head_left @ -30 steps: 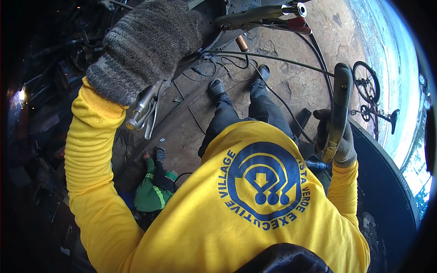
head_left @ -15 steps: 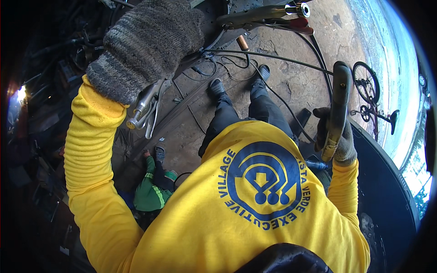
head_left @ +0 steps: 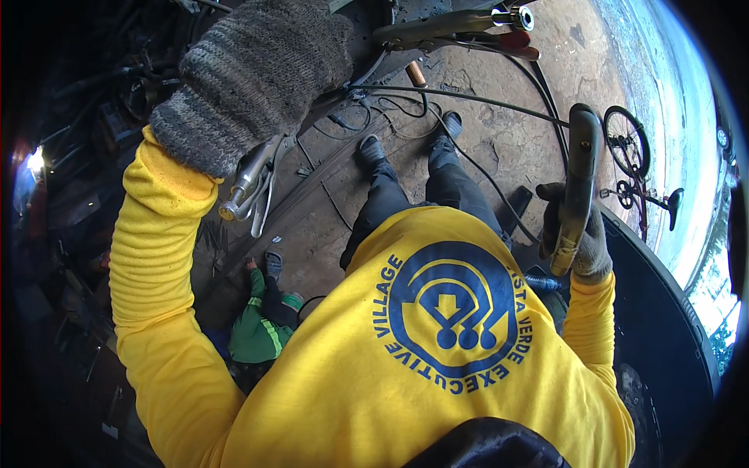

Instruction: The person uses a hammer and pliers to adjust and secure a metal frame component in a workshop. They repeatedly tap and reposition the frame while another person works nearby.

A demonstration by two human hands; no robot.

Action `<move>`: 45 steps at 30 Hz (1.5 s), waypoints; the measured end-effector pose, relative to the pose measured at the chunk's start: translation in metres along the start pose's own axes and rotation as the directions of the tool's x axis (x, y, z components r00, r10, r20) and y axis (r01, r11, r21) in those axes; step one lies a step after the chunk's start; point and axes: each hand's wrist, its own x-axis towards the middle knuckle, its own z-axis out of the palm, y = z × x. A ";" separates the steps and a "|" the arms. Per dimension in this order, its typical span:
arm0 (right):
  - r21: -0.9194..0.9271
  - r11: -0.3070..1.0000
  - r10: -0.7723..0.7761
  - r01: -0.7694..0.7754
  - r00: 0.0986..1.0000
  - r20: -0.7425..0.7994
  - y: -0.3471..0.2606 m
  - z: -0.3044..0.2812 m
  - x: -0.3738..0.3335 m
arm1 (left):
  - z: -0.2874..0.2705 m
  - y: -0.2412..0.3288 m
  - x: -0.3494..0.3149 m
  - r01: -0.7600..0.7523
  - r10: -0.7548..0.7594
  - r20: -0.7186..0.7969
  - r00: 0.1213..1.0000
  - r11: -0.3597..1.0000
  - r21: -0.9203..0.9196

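The person wore a bright yellow long-sleeved shirt (head_left: 312,390) with a round navy emblem (head_left: 399,312) ringed by lettering; the left sleeve (head_left: 152,265) was deeply wrinkled. A striped grey-brown knit glove (head_left: 226,101) covered the left hand (head_left: 265,70); the right hand (head_left: 593,238) had a grey-cuffed glove (head_left: 592,265). The trousers (head_left: 468,191) and footwear (head_left: 372,150) were dark.

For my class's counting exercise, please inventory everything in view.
Curved tool: one, dark, right
Thin rod: one, dark, left of tool
Locking pliers: two, metallic, upper left, top centre
Cables: several, black, on brown floor
Bicycle: one, dark, right
Co-worker: one, green top, lower left
Light: one, white, far left
Panel: one, dark blue, lower right
Shirt: one, yellow, centre
Left hand: one, grey glove, upper left
Right hand: one, grey glove, gripping tool
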 end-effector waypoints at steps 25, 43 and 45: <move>-0.111 0.994 0.019 -0.022 1.000 -0.025 -0.023 0.010 -0.004 | 0.004 -0.005 0.004 0.032 -0.033 0.022 0.999 0.999 0.016; -0.016 0.996 -0.091 0.090 0.994 -0.054 -0.005 0.005 -0.018 | -0.019 0.002 0.021 0.054 -0.052 0.124 0.991 0.998 -0.013; -0.006 0.999 -0.048 0.048 0.995 -0.092 -0.004 0.006 -0.018 | -0.011 0.002 0.021 0.037 -0.035 0.095 0.995 0.999 -0.017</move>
